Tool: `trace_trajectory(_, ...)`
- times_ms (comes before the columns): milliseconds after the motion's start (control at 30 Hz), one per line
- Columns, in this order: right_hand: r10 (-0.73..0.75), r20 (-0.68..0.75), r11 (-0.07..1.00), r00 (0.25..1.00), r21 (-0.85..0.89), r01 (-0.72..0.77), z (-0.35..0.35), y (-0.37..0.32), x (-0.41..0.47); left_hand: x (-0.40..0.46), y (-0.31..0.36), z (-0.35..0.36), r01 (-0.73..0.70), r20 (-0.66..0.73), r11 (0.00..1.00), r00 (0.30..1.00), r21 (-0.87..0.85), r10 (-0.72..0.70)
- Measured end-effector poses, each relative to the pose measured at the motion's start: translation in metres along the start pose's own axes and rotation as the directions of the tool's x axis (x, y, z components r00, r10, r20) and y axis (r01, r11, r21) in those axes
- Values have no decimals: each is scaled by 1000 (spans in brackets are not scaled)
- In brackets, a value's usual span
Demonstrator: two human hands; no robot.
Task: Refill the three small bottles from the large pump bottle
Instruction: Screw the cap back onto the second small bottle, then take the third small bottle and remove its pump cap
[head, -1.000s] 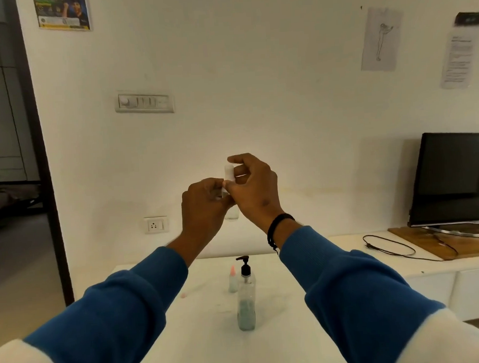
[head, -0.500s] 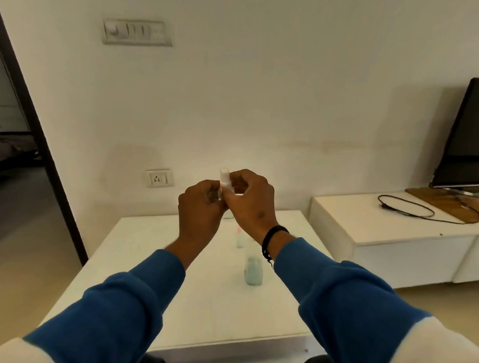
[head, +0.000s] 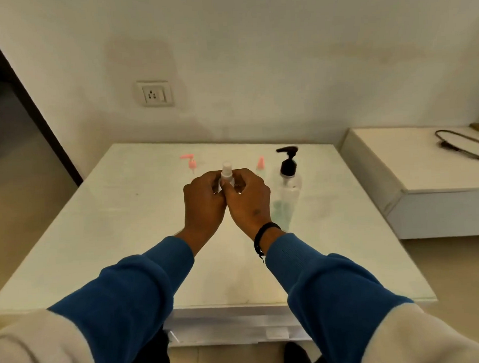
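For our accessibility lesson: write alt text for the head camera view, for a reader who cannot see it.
Two hands, left and right, grip a small white-capped bottle above a white table. Behind them stand a large pump bottle with a black pump, a small pink-capped bottle and a pink pump top.

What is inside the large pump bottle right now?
The large pump bottle is clear; pale green liquid fills only its lower part, with the upper part looking empty. The right hand covers its lower left side, so the exact level there is hidden.
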State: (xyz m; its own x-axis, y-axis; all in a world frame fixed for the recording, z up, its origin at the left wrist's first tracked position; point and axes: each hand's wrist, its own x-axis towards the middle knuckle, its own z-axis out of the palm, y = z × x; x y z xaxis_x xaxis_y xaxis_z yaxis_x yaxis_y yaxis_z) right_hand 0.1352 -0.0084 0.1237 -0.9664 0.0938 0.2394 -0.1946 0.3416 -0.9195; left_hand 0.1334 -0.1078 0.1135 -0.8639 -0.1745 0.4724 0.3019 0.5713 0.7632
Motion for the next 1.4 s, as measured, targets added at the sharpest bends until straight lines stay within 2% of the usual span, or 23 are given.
trace_trajectory(200, 123, -33, 992, 992, 9, -123, 48, 68, 42, 20, -75, 56, 105, 36, 994, 994, -28, -104)
trace_trajectory(567, 139, -109, 989, 984, -43, -144, 95, 114, 130, 87, -142, 110, 168, -20, 983, 985, -78, -170)
trace_trajectory(767, 154, -101, 984, 983, -70, -161, 97, 114, 132, 93, -149, 111, 151, -25, 987, 988, -46, -153)
trace_trajectory(867, 232, -81, 972, 969, -26, -235, 97, 108, 120, 84, -146, 102, 167, -31, 984, 985, -53, -169)
trace_trajectory(933, 227, -122, 970, 966, -64, -235, 98, 106, 102, 72, -144, 90, 183, -23, 981, 982, -67, -185)
trace_trajectory(1000, 162, -198, 973, 967, -132, -190, 100, 103, 81, 60, -148, 75, 174, -45, 985, 984, -20, -175)
trace_trajectory(1033, 144, -221, 978, 965, -114, -173, 103, 102, 74, 56, -152, 67, 177, -64, 984, 982, -1, -177)
trace_trajectory(1100, 123, -201, 990, 972, -42, -134, 111, 97, 68, 53, -163, 53, 219, -137, 975, 967, 28, -213)
trace_trajectory(1233, 101, -73, 993, 992, -60, -106, 131, 86, 76, 64, -178, 41, 335, -320, 942, 891, -10, -320)
trace_trajectory(1300, 95, -31, 992, 995, -78, -97, 138, 82, 83, 71, -180, 44, 352, -324, 933, 877, -70, -355)
trace_trajectory(1400, 119, 15, 991, 993, -71, -117, 144, 77, 97, 82, -186, 48, 376, -229, 919, 890, -119, -394)
